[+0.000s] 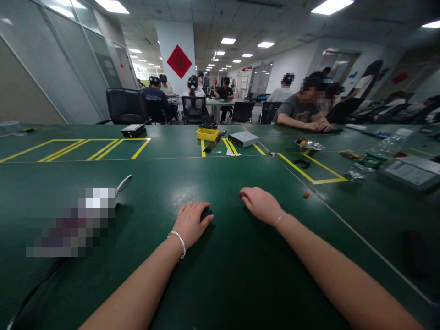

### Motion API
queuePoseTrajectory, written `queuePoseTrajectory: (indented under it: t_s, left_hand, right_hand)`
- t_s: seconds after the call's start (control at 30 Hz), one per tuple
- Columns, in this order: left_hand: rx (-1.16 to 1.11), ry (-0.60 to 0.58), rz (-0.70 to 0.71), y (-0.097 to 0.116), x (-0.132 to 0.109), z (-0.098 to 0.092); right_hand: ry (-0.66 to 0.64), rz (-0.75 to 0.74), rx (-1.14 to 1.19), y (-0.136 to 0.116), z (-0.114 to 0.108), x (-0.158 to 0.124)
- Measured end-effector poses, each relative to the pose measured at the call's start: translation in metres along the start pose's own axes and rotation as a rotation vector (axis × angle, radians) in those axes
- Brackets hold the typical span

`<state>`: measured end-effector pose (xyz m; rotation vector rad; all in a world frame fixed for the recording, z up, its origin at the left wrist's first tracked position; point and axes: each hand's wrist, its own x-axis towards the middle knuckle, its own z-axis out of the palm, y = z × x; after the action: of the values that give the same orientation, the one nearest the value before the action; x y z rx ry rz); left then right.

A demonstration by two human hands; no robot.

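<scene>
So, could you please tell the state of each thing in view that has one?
Left hand: open, palm down
Right hand: fingers curled; cannot tell if holding something
Yellow tray: upright
Metal bowl: upright, something yellow inside
Grey box: lying flat
Plastic bottle: labelled; standing or lying, cannot tell
Ceiling lights: lit

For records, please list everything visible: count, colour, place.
table: one, green, foreground
tape: several, yellow, table
tray: one, yellow, far centre
case: one, black, far left
boxes: two, grey, centre, right
bowl: one, silver, right
bottle: one, clear, right
bit: one, red, right
blurred item: one, unclear, left
clutter: several, mixed, far
sign: one, red, background
chairs: several, black, background
people: several, varied, background
lights: several, white, overhead
left hand: one, bare, centre
right hand: one, bare, centre
</scene>
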<state>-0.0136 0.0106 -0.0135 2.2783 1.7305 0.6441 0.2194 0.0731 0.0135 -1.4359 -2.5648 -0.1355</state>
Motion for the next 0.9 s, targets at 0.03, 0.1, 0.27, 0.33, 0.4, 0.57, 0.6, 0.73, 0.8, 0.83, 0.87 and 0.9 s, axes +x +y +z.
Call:
queuePoseTrajectory:
  t_s: [0.03,0.1,0.27,0.33,0.4,0.57,0.6,0.73,0.8,0.83,0.87,0.9]
  left_hand:
    - [-0.027,-0.002,0.001,0.002,0.0,0.0]
    - [-0.074,-0.02,0.028,0.005,0.001,0.001]
    - [-0.166,-0.051,0.008,0.006,0.002,0.002]
    - [-0.248,-0.022,-0.053,0.004,0.002,0.002]
    - [-0.319,0.022,-0.126,0.002,0.002,0.001]
    - [-0.427,0.128,-0.211,-0.004,0.003,0.004]
    - [-0.45,0.134,-0.208,-0.005,0.003,0.005]
    - [-0.474,0.127,-0.182,-0.006,0.003,0.004]
    - [-0.462,0.11,-0.17,-0.005,0.002,0.002]
    - [-0.46,0.102,-0.17,-0.004,0.002,0.001]
    - [-0.462,0.093,-0.174,-0.003,0.003,0.0]
    - [-0.469,0.087,-0.184,-0.002,0.003,-0.001]
  right_hand:
    - [-0.001,-0.099,0.012,-0.021,0.004,0.001]
    - [-0.001,-0.249,0.03,-0.057,0.013,-0.001]
    - [-0.034,-0.407,0.124,-0.079,0.016,-0.003]
    - [-0.006,-0.31,0.128,-0.058,0.009,0.0]
    - [0.072,-0.05,0.043,-0.021,0.001,0.001]
    - [0.043,0.887,-0.202,0.099,-0.007,-0.016]
    - [-0.024,0.999,-0.171,0.12,-0.006,-0.022]
    - [-0.179,1.142,-0.029,0.166,0.0,-0.043]
    - [-0.154,1.13,-0.026,0.172,0.004,-0.046]
    - [-0.128,1.112,-0.032,0.172,0.005,-0.046]
    - [-0.094,1.084,-0.033,0.17,0.006,-0.045]
    - [-0.052,1.043,-0.023,0.167,0.007,-0.042]
